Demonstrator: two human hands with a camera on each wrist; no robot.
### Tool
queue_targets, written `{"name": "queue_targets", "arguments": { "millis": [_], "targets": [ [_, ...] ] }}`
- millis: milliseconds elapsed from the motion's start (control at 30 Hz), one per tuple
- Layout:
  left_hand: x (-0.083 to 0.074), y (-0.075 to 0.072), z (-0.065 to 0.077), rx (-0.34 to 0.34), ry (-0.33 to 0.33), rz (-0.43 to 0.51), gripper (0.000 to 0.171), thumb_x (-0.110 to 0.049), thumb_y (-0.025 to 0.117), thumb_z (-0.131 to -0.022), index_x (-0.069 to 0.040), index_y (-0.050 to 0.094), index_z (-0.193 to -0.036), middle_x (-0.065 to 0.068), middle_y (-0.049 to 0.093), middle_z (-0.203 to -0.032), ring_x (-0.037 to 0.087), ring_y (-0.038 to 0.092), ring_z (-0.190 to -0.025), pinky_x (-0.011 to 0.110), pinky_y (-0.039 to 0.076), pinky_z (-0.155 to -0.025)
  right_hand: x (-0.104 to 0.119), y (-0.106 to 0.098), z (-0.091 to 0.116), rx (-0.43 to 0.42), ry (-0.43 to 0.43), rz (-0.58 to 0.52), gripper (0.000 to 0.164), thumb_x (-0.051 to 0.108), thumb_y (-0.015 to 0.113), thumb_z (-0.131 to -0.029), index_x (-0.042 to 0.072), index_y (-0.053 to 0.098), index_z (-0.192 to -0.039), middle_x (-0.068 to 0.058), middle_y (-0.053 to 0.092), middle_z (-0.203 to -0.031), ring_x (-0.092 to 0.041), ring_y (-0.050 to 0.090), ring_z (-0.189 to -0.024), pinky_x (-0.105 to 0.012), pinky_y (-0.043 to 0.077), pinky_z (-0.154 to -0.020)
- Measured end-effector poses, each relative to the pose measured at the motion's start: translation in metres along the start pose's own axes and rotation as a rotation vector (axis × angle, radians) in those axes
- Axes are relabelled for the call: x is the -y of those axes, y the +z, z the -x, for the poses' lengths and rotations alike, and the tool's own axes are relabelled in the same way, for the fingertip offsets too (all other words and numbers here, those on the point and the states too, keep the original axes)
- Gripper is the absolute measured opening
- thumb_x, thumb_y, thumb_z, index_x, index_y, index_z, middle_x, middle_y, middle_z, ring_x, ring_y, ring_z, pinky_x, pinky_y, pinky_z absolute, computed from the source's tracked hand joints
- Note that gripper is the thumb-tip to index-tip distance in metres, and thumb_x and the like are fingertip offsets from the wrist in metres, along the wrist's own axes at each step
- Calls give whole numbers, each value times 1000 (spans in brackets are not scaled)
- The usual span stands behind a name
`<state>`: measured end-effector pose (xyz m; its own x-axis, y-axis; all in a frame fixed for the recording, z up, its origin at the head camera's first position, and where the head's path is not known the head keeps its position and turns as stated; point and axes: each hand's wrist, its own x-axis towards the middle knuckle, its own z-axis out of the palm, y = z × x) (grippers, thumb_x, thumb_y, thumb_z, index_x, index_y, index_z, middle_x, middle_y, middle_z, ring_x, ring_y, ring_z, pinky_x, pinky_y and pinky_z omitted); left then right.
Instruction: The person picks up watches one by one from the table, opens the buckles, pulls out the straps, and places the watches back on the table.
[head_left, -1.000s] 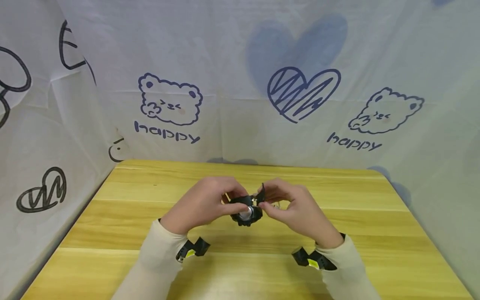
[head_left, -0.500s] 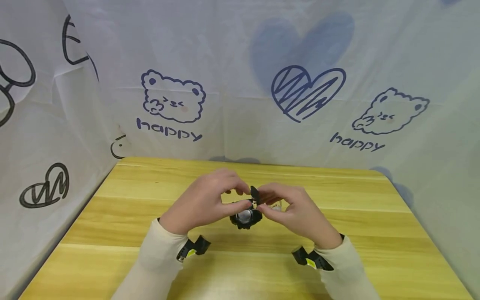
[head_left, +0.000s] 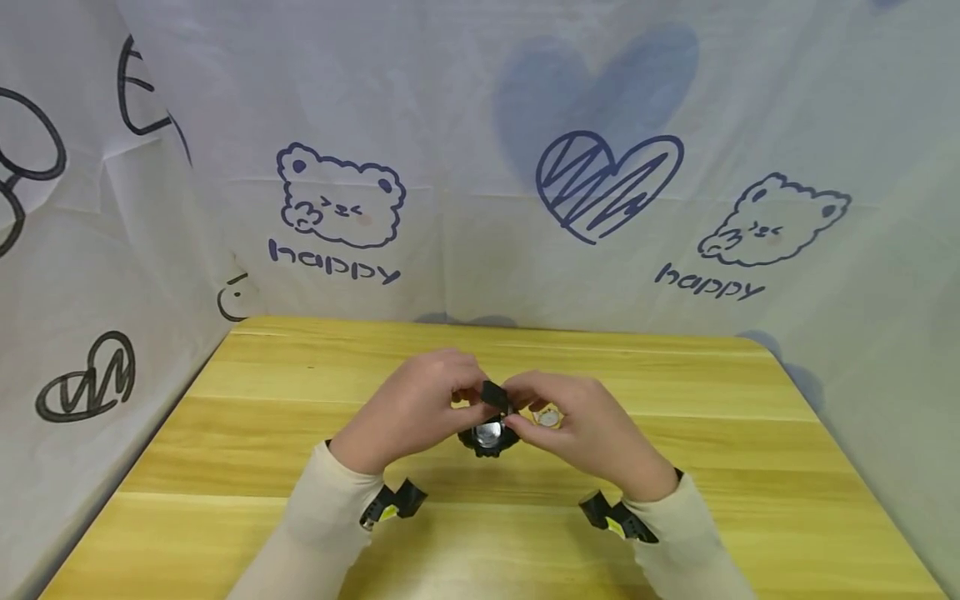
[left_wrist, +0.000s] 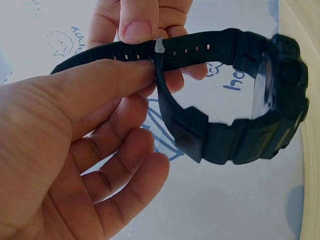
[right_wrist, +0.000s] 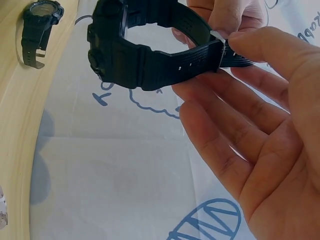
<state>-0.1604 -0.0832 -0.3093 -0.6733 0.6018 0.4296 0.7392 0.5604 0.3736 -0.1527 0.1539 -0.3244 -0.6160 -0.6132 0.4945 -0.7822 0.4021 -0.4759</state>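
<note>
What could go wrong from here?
Drop: left hand and right hand pinch the strap of the black watch by the buckle; its case is unsupported and could fall.

Slip: strap seems threaded, but whether it's latched isn't visible; it might slide loose.

Bump: a small gold-and-white thing appears close to the right hand and may get nudged.

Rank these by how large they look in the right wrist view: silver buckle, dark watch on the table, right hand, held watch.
1. Right hand
2. Held watch
3. Dark watch on the table
4. Silver buckle

The dark watch lies farther off, so its true size against the held one is unsure.
</note>
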Motion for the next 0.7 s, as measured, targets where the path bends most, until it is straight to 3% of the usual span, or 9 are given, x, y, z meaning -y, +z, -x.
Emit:
{"name": "queue_targets", "arguments": {
  "millis": [400,500,700],
  "targets": [
    [-1,2,-1,33,55,60,7,-20,84,-89,-17,80,-85,-13,60,-73,7,54,-68,22,48,-65,0,2,-2,54,31,-53,21,10,75,-96,11,69,-117,2,75,-105,-7,71,-88,-30,61,-75],
    [-3,2,-1,41,23,84,9,-19,83,-89,-16,78,-83,-14,59,-72,7,52,-66,23,48,-64,1,2,-2,60,42,-39,21,11,75,-96,11,69,-116,3,75,-104,-6,71,-87,-28,60,-75],
    [0,5,-2,94,-105,175,17,-18,82,-90,-18,72,-76,-13,57,-69,6,50,-62,25,48,-61,0,3,-1,79,63,-18,22,12,75,-96,12,68,-116,3,75,-104,-5,70,-86,-27,60,-75]
  ]
}}
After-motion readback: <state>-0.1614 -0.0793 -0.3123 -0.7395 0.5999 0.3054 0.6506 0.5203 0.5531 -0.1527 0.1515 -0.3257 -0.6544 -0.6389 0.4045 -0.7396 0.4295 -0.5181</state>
